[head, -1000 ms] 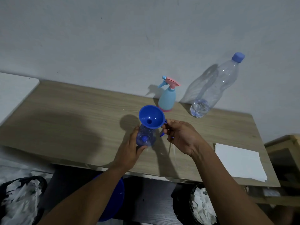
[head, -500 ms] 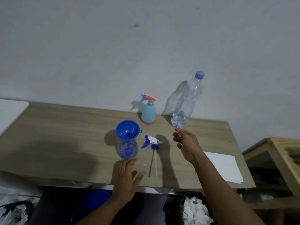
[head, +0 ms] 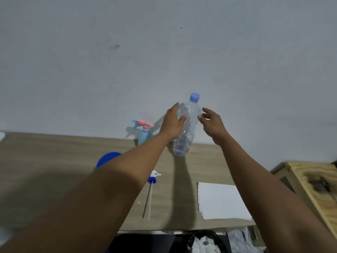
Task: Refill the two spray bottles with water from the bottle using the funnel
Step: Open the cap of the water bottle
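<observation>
A clear water bottle with a blue cap stands at the back of the wooden table, against the wall, with a little water in its base. My left hand wraps its upper left side, thumb on the front. My right hand hovers at its right side, fingers spread and close to the plastic. A light blue spray bottle with a pink trigger stands just left of it. My left forearm hides all but the rim of the blue funnel. A detached spray head with its tube lies on the table.
A white sheet of paper lies at the table's right front. A wooden crate stands to the right of the table. A bin with crumpled paper sits below the front edge.
Both hands have left the funnel and small bottle and risen to the water bottle. The left hand now touches it. The view has tilted up toward the wall.
</observation>
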The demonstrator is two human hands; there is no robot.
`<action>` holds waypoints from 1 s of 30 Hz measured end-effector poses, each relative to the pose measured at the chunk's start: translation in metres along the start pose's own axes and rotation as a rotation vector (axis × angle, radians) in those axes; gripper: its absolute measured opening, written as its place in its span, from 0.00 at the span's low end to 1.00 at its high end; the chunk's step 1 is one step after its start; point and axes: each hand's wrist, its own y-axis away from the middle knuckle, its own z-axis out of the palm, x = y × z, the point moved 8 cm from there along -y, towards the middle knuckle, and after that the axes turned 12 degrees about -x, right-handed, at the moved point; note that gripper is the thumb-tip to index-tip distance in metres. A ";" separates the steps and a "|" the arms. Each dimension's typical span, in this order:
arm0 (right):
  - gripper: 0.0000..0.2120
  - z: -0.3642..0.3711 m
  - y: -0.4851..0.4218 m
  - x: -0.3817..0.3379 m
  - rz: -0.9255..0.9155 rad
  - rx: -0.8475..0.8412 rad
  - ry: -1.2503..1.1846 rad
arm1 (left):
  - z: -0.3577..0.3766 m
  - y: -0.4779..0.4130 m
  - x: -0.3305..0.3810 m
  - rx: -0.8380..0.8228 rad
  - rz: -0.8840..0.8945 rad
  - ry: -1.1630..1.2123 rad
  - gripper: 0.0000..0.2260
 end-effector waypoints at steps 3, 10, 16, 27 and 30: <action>0.24 0.003 -0.008 -0.003 -0.031 -0.035 0.014 | 0.007 -0.017 0.000 -0.081 -0.015 0.020 0.25; 0.18 0.007 0.030 -0.007 -0.178 -0.038 -0.112 | -0.001 0.011 0.003 0.021 0.034 0.126 0.24; 0.25 0.011 0.093 -0.014 -0.240 -0.029 -0.101 | -0.009 0.078 0.023 0.050 0.098 0.152 0.24; 0.28 0.034 0.186 0.017 -0.283 -0.082 -0.184 | 0.005 0.172 0.011 -0.024 0.081 0.265 0.23; 0.28 0.042 0.197 0.026 -0.261 -0.114 -0.187 | 0.010 0.186 0.005 -0.034 0.071 0.245 0.23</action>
